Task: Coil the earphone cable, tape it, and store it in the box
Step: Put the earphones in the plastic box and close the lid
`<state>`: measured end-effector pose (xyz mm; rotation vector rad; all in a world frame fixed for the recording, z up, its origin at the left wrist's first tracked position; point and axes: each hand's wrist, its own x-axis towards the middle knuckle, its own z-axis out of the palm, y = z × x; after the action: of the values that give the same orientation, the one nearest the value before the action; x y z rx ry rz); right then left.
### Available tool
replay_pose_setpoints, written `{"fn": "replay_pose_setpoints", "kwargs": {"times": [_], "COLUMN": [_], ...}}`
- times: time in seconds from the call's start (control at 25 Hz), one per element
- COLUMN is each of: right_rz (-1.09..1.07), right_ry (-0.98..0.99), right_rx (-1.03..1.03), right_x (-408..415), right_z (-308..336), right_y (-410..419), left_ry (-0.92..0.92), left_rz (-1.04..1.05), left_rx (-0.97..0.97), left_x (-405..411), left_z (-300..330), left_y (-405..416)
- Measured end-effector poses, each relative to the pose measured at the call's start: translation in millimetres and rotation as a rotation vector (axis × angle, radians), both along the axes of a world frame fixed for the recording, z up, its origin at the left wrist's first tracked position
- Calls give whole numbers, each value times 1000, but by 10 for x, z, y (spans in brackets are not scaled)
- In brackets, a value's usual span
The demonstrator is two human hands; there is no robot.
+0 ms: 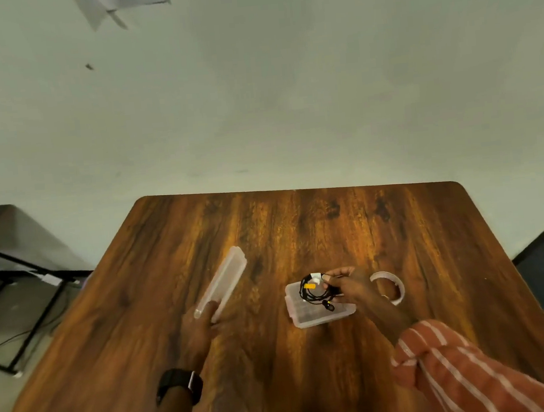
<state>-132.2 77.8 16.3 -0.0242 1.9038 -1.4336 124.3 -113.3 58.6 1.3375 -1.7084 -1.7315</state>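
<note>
Over the box (319,314), the right hand (351,284) pinches the coiled cable (315,293), tape roll (389,286) at 3 o'clock; the left hand (199,325) grips the lid (226,283) at 9.

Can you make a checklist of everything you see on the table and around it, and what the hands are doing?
Surface: wooden table, mostly bare.
Job's things: open clear box; coiled black earphones, taped, held over box; lid; tape roll right of box.
Clutter: nothing seen.
Hands: left hand holds lid by its near end; right hand holds earphones.
Cables: a thin wire on floor, left.
Surroundings: pale wall, black frame left, paper on wall.
</note>
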Motion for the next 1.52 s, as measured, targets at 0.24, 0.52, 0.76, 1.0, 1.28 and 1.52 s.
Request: {"fn": "replay_pose_setpoints", "kwargs": {"times": [0.24,0.52,0.76,1.0,1.28,1.52], "right_rz": [439,23,20,125,139,-79], "right_ry": [287,379,332,441,309,-9], "right_rx": [370,74,126,263,179,242], "right_x": [-53,9,-90,-111,-61,120], "right_z": [-316,194,257,-18,-366,-457], "right_y": [-220,112,399,396,330,356], "left_ry": [75,100,-69,-505,-387,-344], "left_rz": [-115,-276,-268,-360,-384,-284], "left_rx": [-49,-24,0,-436,-62,76], "left_x": [306,-254,-1110,-1190,-1095,-1193], "left_z": [94,147,-216,-766,-914,-858], "left_y": [199,527,843,928,840,631]}}
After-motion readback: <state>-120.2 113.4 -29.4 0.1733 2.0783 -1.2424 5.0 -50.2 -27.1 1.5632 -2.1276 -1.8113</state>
